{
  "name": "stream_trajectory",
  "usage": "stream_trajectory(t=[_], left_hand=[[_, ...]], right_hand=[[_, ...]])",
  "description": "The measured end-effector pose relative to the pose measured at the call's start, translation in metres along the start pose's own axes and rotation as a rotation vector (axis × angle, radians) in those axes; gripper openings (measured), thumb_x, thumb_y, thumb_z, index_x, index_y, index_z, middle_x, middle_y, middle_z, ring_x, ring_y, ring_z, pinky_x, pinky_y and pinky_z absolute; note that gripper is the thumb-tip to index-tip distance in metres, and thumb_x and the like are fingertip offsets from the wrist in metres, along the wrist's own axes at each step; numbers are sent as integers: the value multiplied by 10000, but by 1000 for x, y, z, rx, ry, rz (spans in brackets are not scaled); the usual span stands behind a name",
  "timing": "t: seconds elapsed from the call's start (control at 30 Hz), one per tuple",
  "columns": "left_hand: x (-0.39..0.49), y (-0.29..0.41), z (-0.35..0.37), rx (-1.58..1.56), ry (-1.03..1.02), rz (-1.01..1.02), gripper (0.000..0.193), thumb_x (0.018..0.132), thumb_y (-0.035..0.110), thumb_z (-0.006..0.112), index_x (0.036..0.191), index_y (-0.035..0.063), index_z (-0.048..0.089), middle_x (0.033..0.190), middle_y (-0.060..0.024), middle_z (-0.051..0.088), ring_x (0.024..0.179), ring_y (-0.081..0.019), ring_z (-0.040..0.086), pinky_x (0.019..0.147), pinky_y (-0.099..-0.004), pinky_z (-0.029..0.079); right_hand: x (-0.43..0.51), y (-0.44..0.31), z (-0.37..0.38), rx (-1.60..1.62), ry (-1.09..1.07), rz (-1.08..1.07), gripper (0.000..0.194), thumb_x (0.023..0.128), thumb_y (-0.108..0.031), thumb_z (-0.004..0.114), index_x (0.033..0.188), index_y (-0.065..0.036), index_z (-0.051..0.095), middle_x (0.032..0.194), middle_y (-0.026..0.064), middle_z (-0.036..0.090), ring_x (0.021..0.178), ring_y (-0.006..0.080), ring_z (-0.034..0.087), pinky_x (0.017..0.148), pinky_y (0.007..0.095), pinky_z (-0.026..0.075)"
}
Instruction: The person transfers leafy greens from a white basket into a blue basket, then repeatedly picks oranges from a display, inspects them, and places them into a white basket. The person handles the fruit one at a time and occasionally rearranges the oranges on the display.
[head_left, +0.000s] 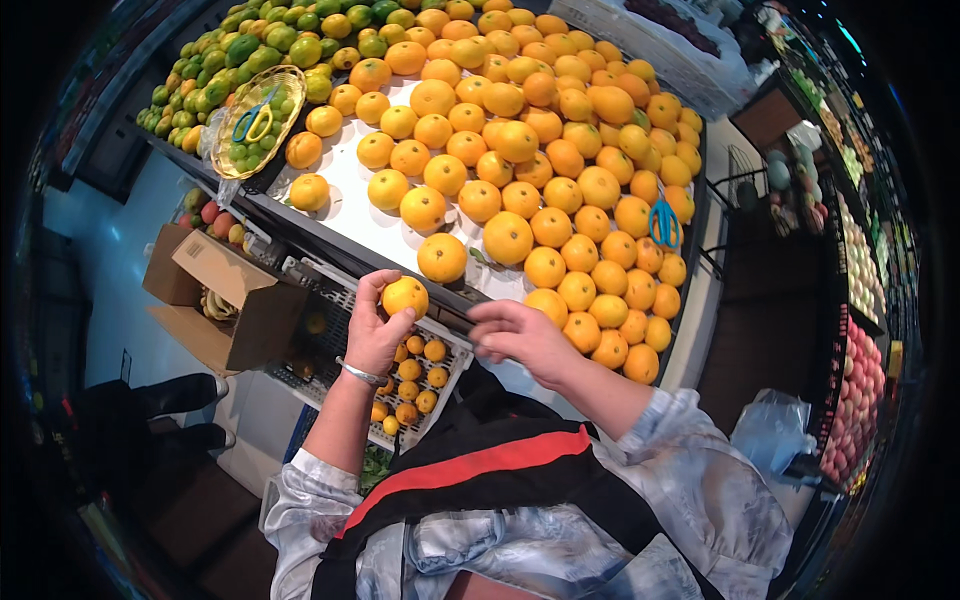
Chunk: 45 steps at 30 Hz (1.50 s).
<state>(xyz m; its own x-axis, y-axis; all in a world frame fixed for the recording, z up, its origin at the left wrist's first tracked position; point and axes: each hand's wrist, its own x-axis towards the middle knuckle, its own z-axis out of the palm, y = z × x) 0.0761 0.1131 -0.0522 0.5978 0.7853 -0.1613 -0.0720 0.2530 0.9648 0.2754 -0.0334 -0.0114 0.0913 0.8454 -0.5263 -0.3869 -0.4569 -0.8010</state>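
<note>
Between the thumb and fingers of my left hand (369, 326) is an orange (406, 297), held just in front of the sloped fruit stand's dark front edge (352, 247). A bracelet circles that wrist. To the right, my right hand (525, 339) hovers with its fingers somewhat apart and slightly blurred; nothing shows in it. The nearest fruit to it is the lower row of the display, by an orange (547, 306). A larger orange (442, 258) sits at the stand's edge, just beyond the held one. Below my left hand, a pale plastic crate (452, 373) contains several smaller oranges.
Green-yellow citrus (262, 58) fills the stand's far left, beside a wicker basket (217, 154) with green grapes and scissors (260, 124). Blue-handled scissors (664, 223) rest among oranges at right. An opened cardboard box (262, 330) stands at left, near another person's shoes (217, 386).
</note>
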Motion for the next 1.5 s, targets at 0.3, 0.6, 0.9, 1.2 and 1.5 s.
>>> stream_trajectory(t=[0.3, 0.6, 0.9, 1.2, 1.5], left_hand=[[6, -16, 73, 383, -124, 300, 508, 831, 115, 741, 1290, 33, 539, 1184, -128, 556, 1099, -251, 565, 978, -357, 463], [34, -10, 137, 780, -169, 574, 295, 743, 32, 698, 1028, 95, 659, 1138, -161, 571, 1068, -363, 583, 945, -390, 496], [3, 21, 264, 1765, -604, 70, 454, 724, 418, 835, 996, 102, 657, 1041, -144, 637, 972, -340, 662, 815, -430, 556], [-1, 9, 299, 2032, -506, -202, 531, 726, 457, 817, 1111, 102, 725, 1195, -137, 639, 1110, -295, 640, 888, -369, 557], [-38, -1, 222, 796, -317, -220, 547, 740, 426, 812, 1106, 34, 707, 1172, -137, 658, 1033, -201, 644, 897, -332, 509]], right_hand=[[-131, 57, -86, 128, 678, -90, 341, 895, -72, 662, 1227, -40, 591, 986, 68, 666, 786, 129, 631, 656, 238, 488], [-183, 64, -132, 185, 747, -204, 302, 899, -56, 645, 1197, -26, 616, 952, 41, 666, 763, 106, 623, 639, 223, 480], [-189, 50, -215, -285, 406, -329, 334, 859, -65, 656, 1191, -42, 626, 988, 55, 649, 851, 136, 619, 739, 268, 506], [-143, 5, -206, -1125, 2, -324, 484, 762, -140, 709, 1241, -132, 641, 1197, 121, 625, 1147, 316, 597, 989, 411, 490], [-127, 12, -184, -1409, 64, -328, 469, 794, -81, 677, 1255, -147, 622, 1183, 119, 599, 1127, 309, 600, 956, 418, 503]])
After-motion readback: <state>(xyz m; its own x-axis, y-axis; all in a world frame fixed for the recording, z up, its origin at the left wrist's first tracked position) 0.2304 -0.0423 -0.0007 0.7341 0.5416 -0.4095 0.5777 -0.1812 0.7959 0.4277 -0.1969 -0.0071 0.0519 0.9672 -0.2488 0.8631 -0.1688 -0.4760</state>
